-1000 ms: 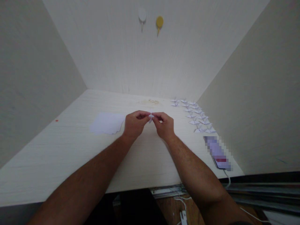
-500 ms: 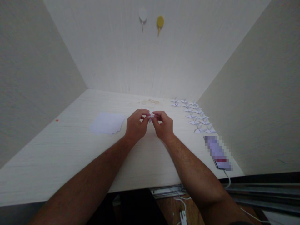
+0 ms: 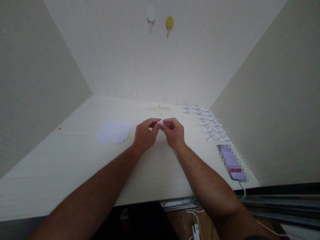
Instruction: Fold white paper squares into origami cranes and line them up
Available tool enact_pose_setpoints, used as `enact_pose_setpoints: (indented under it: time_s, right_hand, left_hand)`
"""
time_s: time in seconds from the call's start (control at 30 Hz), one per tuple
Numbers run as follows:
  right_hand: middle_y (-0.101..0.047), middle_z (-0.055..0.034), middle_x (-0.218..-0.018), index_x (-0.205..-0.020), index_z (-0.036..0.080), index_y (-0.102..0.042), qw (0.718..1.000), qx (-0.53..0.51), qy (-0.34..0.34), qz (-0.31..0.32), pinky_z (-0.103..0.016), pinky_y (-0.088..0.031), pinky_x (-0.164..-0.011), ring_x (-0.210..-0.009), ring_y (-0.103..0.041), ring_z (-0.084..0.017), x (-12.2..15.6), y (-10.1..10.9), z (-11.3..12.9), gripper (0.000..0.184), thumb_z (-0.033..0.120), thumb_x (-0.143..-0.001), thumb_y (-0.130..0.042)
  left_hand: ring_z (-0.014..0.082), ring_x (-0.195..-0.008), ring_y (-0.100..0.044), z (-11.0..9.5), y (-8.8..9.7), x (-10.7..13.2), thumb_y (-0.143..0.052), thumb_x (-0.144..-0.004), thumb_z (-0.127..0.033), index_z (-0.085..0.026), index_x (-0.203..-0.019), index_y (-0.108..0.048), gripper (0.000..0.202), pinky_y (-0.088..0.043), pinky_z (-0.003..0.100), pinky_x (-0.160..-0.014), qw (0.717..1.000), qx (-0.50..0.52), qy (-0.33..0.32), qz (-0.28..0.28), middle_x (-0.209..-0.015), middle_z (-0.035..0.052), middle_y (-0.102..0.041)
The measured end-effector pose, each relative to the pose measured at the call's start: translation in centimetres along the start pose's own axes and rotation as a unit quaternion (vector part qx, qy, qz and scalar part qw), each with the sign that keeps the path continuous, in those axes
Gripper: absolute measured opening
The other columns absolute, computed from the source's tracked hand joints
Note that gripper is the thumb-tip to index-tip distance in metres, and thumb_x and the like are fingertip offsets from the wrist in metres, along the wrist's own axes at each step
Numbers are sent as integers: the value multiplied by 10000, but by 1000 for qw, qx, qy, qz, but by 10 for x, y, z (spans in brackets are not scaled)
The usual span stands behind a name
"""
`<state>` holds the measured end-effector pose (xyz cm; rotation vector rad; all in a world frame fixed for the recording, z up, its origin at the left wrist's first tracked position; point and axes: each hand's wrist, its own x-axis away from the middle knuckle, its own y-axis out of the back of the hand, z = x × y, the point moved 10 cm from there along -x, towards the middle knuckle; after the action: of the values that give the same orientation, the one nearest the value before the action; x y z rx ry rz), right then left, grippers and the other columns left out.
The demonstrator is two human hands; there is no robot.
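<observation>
My left hand (image 3: 145, 132) and my right hand (image 3: 173, 132) meet over the middle of the pale wooden desk (image 3: 75, 160). Both pinch a small folded piece of white paper (image 3: 160, 122) between their fingertips; most of it is hidden by the fingers. A stack of flat white paper sheets (image 3: 113, 131) lies on the desk just left of my left hand. Several small folded paper cranes (image 3: 209, 124) stand in rows to the right of my right hand.
A phone (image 3: 232, 162) lies at the desk's right front corner with a white cable (image 3: 243, 190) running off the edge. Walls close the desk in on the left, back and right. Two round hooks (image 3: 160, 20) hang on the back wall.
Both hands stayed together on the small paper, with the fingers shifting slightly as they work it. Nothing else on the desk moved.
</observation>
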<state>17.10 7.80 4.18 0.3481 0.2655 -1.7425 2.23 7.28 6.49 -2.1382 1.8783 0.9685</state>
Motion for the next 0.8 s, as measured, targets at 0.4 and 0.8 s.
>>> enact_pose_setpoints:
  time_s: [0.4, 0.8]
  right_hand:
    - [-601, 38, -594, -689, 207, -633, 990, 139, 11, -18, -244, -420, -529, -540, -506, -109, 1, 9, 8, 151, 316, -715, -733]
    - [-718, -18, -826, -812, 228, -705, 974, 182, 135, 2, -287, -551, -667, -721, -650, -142, 4, 4, 26, 72, 255, -809, -639]
  left_hand:
    - [150, -750, -684, 6, -3, 0, -619, -826, -261, -197, -892, -738, 151, -538, 268, -710, 999, 15, 27, 23, -836, 11, -758]
    - [152, -618, -675, 34, -8, 0, -737, -721, -288, -159, -831, -724, 170, -561, 269, -578, 976, 174, 133, 16, -703, 41, -735]
